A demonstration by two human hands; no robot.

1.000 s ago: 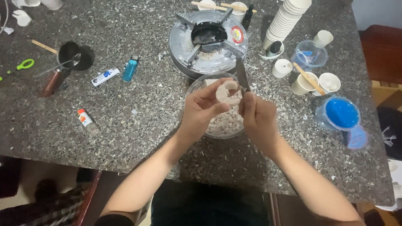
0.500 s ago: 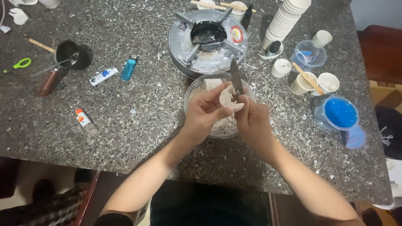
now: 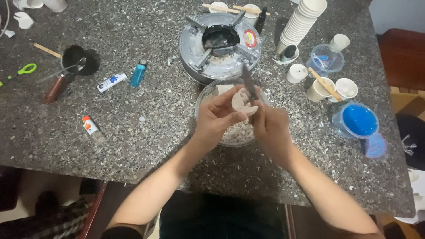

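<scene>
Gripping the pale wax lump (image 3: 241,101) over the clear bowl (image 3: 208,95), the left hand (image 3: 218,118) stays put; the right hand (image 3: 269,126) holds the knife (image 3: 249,82), now tilted more upright against it.

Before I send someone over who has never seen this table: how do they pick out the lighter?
Start at the round metal stove on the granite table. Left of it lies the blue lighter, beside a small white-and-blue tube; it is the only translucent blue stick there.

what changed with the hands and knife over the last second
The knife in the right hand tilted, its tip swinging left across the pale wax lump. The left hand kept its grip on the lump over the clear bowl. Everything else on the table stayed put.
</scene>
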